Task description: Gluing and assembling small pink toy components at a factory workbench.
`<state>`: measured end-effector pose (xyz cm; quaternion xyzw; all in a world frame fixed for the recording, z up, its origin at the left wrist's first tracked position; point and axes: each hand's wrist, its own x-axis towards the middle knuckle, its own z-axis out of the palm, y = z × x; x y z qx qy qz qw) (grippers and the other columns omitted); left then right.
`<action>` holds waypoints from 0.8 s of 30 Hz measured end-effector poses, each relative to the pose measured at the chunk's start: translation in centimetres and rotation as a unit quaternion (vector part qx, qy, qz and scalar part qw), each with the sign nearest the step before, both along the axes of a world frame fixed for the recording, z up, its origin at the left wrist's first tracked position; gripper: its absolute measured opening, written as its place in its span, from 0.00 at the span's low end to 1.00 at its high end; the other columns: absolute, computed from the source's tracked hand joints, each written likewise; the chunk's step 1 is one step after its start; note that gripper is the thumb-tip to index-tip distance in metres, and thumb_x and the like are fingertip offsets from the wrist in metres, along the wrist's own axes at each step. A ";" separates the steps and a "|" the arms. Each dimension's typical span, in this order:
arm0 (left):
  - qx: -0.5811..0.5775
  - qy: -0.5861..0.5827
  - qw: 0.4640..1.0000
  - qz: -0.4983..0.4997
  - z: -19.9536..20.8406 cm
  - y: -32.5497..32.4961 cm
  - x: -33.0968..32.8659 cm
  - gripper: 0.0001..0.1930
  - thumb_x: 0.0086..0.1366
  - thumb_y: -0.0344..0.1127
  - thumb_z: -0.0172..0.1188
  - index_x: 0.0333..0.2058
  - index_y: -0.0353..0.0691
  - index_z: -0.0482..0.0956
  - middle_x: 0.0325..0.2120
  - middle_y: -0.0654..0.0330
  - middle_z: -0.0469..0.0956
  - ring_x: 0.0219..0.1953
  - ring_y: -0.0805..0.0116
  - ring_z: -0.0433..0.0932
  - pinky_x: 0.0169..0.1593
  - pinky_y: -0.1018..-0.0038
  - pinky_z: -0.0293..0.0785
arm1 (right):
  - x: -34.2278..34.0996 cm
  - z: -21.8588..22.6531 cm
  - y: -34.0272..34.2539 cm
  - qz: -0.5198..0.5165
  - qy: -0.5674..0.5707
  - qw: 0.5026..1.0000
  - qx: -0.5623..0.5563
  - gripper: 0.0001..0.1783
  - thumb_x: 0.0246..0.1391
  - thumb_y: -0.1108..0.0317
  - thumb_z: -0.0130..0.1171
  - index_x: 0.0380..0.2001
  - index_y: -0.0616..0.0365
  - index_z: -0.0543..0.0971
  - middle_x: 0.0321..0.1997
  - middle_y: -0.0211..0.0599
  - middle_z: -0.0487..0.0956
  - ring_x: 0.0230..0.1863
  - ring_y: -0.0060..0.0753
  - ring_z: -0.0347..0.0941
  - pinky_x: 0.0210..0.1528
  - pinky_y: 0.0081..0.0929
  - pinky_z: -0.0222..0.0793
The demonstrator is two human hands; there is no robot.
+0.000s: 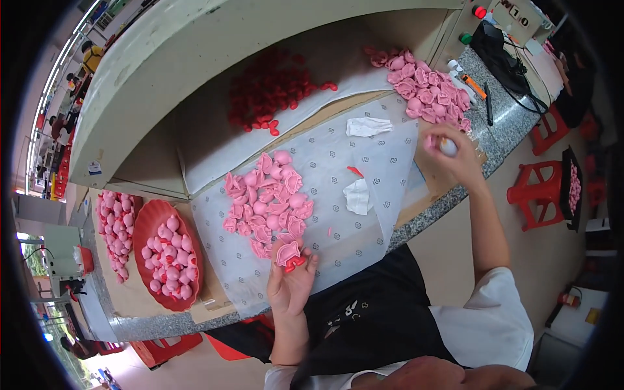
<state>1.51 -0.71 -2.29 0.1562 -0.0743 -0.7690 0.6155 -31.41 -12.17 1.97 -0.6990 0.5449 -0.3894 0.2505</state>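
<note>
My left hand [292, 286] is at the near edge of the white patterned sheet [331, 240]. Its fingers are closed on a pink moulded piece [286, 253] with a red bow-shaped part [294, 264] against its lower side. Just beyond lies a heap of pink moulded pieces [273, 207], some cupped and some round. Raised at the right, my right hand [455, 156] is closed around a small white bottle-like object [448, 147]; the fingers cover much of it. Beyond that hand is another heap of pink cupped pieces [429, 91].
Red small parts [270, 91] lie under the grey hood [156, 97]. At left stand a red oval tray [142, 227] of pink round pieces and another pink heap [116, 227]. Crumpled white paper [368, 127] lies on the sheet. A black pen [489, 104] lies at the right.
</note>
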 end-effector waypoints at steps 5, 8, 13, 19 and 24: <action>-0.005 0.017 0.999 -0.035 0.1 -0.9 -0.7 0.20 0.54 0.37 0.50 0.48 0.47 0.62 0.45 0.50 0.62 0.45 0.60 0.64 0.50 0.63 0.58 | -2.1 -2.0 5.0 -0.060 -0.007 0.996 0.063 0.12 0.37 0.78 0.53 0.31 0.63 0.72 0.36 0.34 0.71 0.38 0.24 0.66 0.41 0.20 0.59; -0.009 0.028 0.999 -0.020 0.4 -0.3 -0.6 0.20 0.55 0.37 0.50 0.48 0.47 0.62 0.46 0.50 0.62 0.45 0.59 0.64 0.50 0.63 0.58 | -2.6 -2.7 4.5 -0.012 -0.013 0.998 0.055 0.12 0.37 0.80 0.53 0.31 0.63 0.72 0.37 0.36 0.71 0.40 0.26 0.66 0.42 0.21 0.59; -0.007 0.038 0.999 -0.026 0.1 -0.1 -1.0 0.20 0.55 0.36 0.50 0.48 0.47 0.62 0.47 0.49 0.61 0.45 0.59 0.64 0.51 0.64 0.58 | -1.8 -1.5 4.7 0.013 0.046 0.999 0.014 0.15 0.35 0.80 0.54 0.33 0.62 0.72 0.37 0.37 0.70 0.40 0.29 0.66 0.42 0.22 0.60; -0.024 0.003 0.998 -0.066 0.0 -0.5 -2.1 0.21 0.55 0.39 0.50 0.49 0.50 0.61 0.47 0.52 0.60 0.45 0.61 0.64 0.52 0.65 0.56 | -1.2 -1.0 4.5 -0.038 0.058 0.997 0.034 0.15 0.34 0.76 0.57 0.32 0.63 0.72 0.36 0.36 0.70 0.37 0.29 0.67 0.41 0.20 0.59; -0.033 0.011 0.994 -0.102 0.5 -0.7 -3.4 0.22 0.55 0.37 0.49 0.50 0.50 0.59 0.47 0.50 0.61 0.46 0.61 0.64 0.52 0.66 0.56 | 6.4 1.9 8.5 0.037 -0.111 0.993 0.007 0.16 0.32 0.75 0.60 0.31 0.64 0.72 0.33 0.40 0.71 0.36 0.31 0.67 0.40 0.21 0.60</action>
